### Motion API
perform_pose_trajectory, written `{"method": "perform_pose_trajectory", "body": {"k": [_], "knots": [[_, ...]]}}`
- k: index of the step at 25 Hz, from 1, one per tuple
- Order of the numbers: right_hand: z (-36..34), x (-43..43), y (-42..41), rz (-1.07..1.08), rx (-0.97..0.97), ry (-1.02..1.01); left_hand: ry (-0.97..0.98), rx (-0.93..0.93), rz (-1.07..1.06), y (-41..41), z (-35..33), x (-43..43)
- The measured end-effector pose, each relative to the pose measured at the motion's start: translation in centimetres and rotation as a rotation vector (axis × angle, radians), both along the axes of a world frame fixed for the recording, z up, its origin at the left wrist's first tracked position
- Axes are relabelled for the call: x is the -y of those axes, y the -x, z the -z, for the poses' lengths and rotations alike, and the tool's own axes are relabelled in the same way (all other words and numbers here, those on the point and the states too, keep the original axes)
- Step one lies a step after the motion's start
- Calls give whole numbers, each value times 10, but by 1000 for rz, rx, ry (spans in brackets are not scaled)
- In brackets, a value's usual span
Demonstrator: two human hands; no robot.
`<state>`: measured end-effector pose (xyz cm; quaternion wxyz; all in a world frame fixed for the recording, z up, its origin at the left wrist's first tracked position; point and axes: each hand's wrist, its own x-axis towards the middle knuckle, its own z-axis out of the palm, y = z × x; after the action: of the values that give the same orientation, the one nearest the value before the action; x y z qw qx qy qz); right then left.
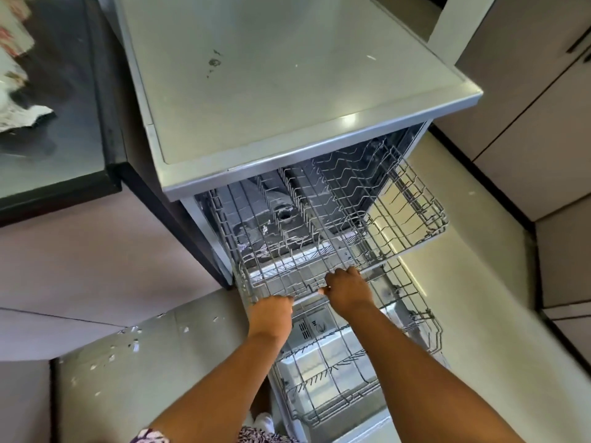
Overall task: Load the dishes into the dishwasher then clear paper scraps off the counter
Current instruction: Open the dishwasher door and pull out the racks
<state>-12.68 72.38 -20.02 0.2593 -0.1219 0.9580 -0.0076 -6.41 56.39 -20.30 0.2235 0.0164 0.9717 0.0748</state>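
Observation:
A silver dishwasher stands open below me, its door dropped down. The upper wire rack is slid partway out and holds no dishes. My left hand and my right hand both grip the front rail of that rack, side by side. Beneath them the lower wire rack is pulled out over the open door and also holds no dishes. Paper scraps lie on the dark counter at the far left. No dishes are in view.
Small white bits are scattered on the pale floor left of the dishwasher door. Beige cabinet fronts with a dark handle stand to the right. A white shoe shows at the bottom edge.

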Motion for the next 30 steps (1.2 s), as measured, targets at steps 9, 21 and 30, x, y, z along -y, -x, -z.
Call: {"method": "perform_pose_trajectory", "body": {"k": [9,21,30], "knots": [[0,-44,-58,-14,7,-28,-3,123,117,-52,5,-40],[-3,-105,-180,-10,74,-107,-109,368,323,-151,4,-91],[0,-108,-187,5,6,-87,-237,474,320,-144,-11,-82]]}}
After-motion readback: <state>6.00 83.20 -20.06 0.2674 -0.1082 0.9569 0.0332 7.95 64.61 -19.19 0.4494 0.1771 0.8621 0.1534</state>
